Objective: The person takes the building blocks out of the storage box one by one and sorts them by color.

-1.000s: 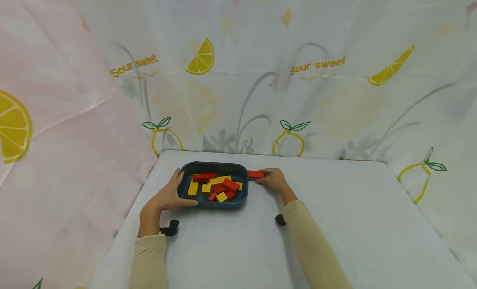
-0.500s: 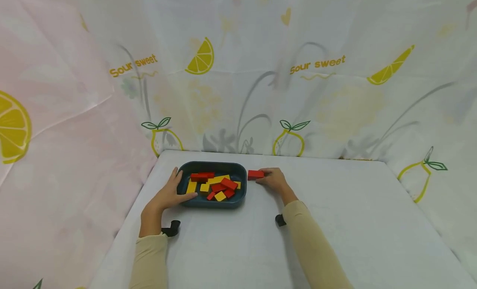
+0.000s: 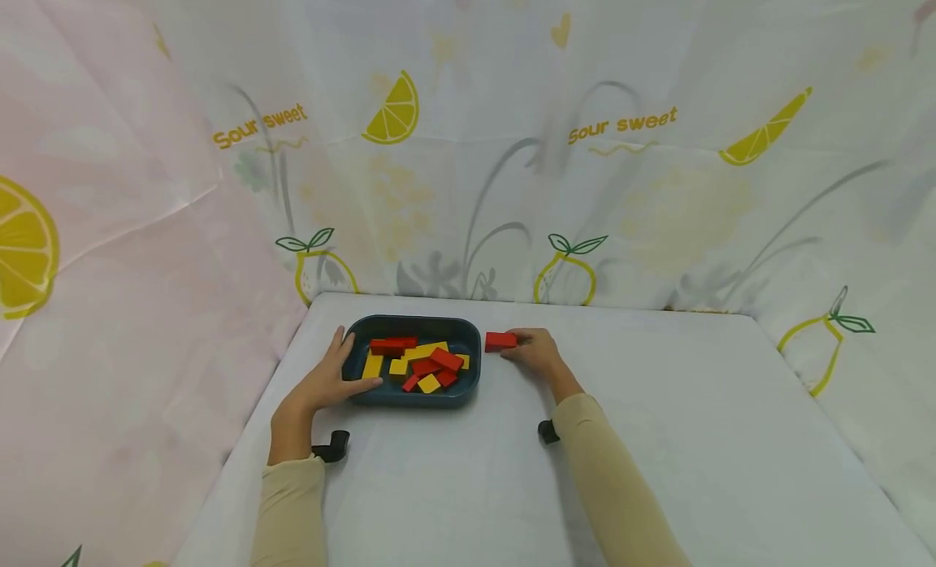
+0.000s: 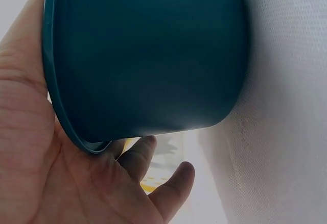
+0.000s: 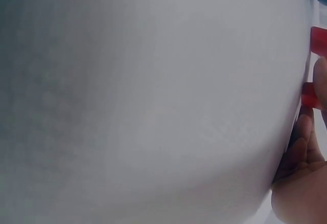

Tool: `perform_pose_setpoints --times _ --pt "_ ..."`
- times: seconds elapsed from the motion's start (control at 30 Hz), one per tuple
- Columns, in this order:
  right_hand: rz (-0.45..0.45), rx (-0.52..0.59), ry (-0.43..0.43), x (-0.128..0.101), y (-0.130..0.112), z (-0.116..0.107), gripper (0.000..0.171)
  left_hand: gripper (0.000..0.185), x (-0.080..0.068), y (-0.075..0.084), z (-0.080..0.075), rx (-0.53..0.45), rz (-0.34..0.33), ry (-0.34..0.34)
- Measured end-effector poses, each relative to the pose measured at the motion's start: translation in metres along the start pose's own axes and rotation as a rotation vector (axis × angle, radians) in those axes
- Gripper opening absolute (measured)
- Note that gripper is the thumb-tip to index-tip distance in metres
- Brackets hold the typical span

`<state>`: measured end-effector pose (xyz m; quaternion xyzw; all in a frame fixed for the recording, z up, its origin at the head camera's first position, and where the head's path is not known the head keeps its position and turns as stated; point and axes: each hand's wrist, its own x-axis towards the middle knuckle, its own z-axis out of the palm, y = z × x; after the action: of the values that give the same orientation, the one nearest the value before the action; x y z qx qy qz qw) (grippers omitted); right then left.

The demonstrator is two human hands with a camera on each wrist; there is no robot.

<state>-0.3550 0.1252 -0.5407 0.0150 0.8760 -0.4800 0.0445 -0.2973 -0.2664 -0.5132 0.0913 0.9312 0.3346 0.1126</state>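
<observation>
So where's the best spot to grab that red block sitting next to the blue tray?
Probably by its two long sides, coming from the right. The red block lies flat on the table, just right of the blue tray, which blocks the left approach. The right hand already holds its right end, while the left hand steadies the tray.

Red block [image 3: 500, 341] lies flat beside dark-blue tray [image 3: 380, 394].

Bare table [image 3: 658, 437] lies open right of the tray [image 3: 468, 386].
</observation>
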Motion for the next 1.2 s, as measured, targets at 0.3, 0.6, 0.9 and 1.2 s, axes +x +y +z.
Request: perform_pose_setpoints --times 0.3,0.6,0.9,1.2 --pt "0.017 -0.001 0.008 0.0036 -0.0021 -0.0001 0.043 0.121 0.0017 -0.0012 -0.0051 0.012 0.016 0.016" --pt "0.05 -0.003 -0.002 -0.0005 -0.0003 0.0034 0.042 0.12 -0.0029 0.0003 -0.0044 0.016 0.01 0.01" --pt "0.029 0.006 0.025 -0.0028 0.0006 0.0032 0.041 0.121 -0.0013 0.0008 -0.0019 0.019 0.01 0.013" --pt "0.075 -0.002 -0.034 -0.0022 0.0034 0.002 0.055 0.121 -0.0026 -0.0013 0.0002 0.018 0.004 0.011"
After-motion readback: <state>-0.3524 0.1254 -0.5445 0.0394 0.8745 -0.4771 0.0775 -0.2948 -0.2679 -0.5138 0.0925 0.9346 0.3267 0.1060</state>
